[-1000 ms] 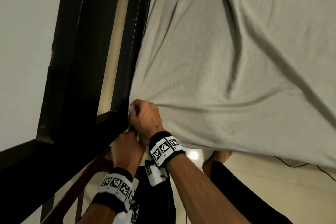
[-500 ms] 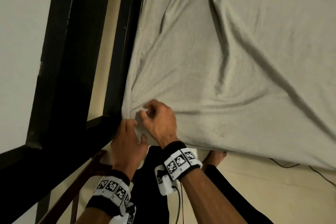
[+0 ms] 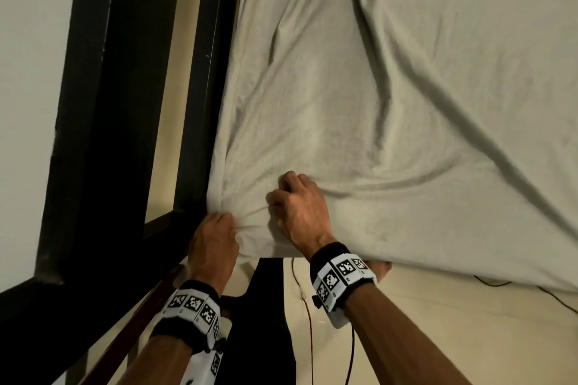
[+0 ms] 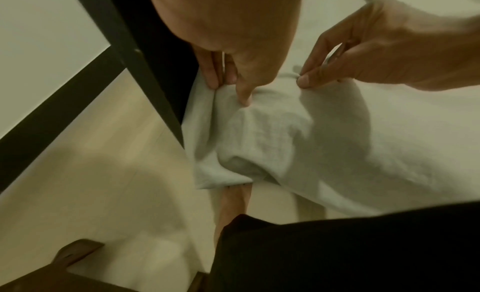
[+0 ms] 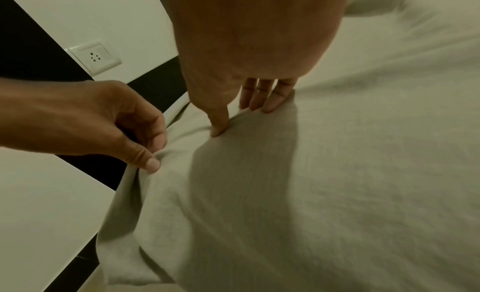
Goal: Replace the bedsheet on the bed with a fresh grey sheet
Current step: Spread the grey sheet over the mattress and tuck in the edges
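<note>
1. Sheet (image 3: 359, 109) covers the bed from the 12 o'clock edge of the head view down past centre, creased toward the corner at 7 o'clock.
2. Your left hand (image 3: 214, 244) pinches a fold of sheet at that corner, thumb (image 5: 149, 162) against curled fingers, just beside the black bed frame (image 3: 106, 109).
3. Your right hand (image 3: 301, 209) sits at 3 o'clock of the left, near it but apart; its thumb (image 5: 218, 125) and fingers (image 5: 270, 103) pinch a ridge of sheet on top of the bed.
4. Wall socket (image 5: 93, 56) shows at 10 o'clock in the right wrist view.
5. Thin cable (image 3: 308, 316) hangs at 6 o'clock.
</note>
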Available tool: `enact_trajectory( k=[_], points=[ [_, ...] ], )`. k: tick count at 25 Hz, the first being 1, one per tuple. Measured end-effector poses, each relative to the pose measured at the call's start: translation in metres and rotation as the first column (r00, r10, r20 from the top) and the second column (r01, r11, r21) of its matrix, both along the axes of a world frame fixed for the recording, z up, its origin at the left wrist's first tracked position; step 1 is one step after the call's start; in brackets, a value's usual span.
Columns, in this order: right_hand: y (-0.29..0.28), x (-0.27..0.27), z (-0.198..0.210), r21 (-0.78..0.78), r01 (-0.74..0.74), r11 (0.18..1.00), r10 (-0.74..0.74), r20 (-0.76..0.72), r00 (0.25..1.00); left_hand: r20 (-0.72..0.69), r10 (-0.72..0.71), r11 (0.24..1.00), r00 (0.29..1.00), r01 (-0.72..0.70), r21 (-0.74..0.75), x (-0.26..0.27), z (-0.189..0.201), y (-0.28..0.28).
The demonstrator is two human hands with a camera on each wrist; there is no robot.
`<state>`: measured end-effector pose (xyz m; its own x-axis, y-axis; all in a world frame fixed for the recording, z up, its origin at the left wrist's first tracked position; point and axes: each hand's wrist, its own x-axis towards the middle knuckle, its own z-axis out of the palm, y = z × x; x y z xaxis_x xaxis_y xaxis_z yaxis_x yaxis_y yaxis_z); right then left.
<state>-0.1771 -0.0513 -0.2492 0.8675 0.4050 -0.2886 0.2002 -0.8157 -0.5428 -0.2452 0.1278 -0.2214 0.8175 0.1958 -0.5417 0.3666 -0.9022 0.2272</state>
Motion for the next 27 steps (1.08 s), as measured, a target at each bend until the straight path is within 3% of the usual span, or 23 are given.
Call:
enact_trajectory(
  k=[5,8,14,18,27],
  points=[
    [0.007,-0.014,0.005,-0.025,0.014,1.0,-0.014,-0.008,1.0,-0.179,0.093,0.994,0.979,-0.082,0.069,-0.013,0.001,-0.004],
    [0.019,-0.03,0.008,-0.044,-0.117,0.992,0.117,-0.002,0.993,-0.226,0.147,0.987,0.963,-0.128,0.096,-0.011,0.006,-0.01],
    [0.03,-0.032,-0.011,0.017,-0.187,0.982,0.184,0.118,0.976,-0.143,0.078,0.989,0.987,-0.059,0.138,0.0,-0.005,-0.009],
    [0.033,-0.031,-0.006,0.074,-0.229,0.971,0.227,0.042,0.973,-0.166,0.046,0.993,0.985,-0.027,0.114,-0.001,0.001,-0.006],
    [0.044,-0.058,0.001,0.023,-0.294,0.956,0.294,-0.098,0.951,-0.335,-0.095,0.977,0.937,0.153,0.149,-0.013,0.014,-0.001]
  ],
)
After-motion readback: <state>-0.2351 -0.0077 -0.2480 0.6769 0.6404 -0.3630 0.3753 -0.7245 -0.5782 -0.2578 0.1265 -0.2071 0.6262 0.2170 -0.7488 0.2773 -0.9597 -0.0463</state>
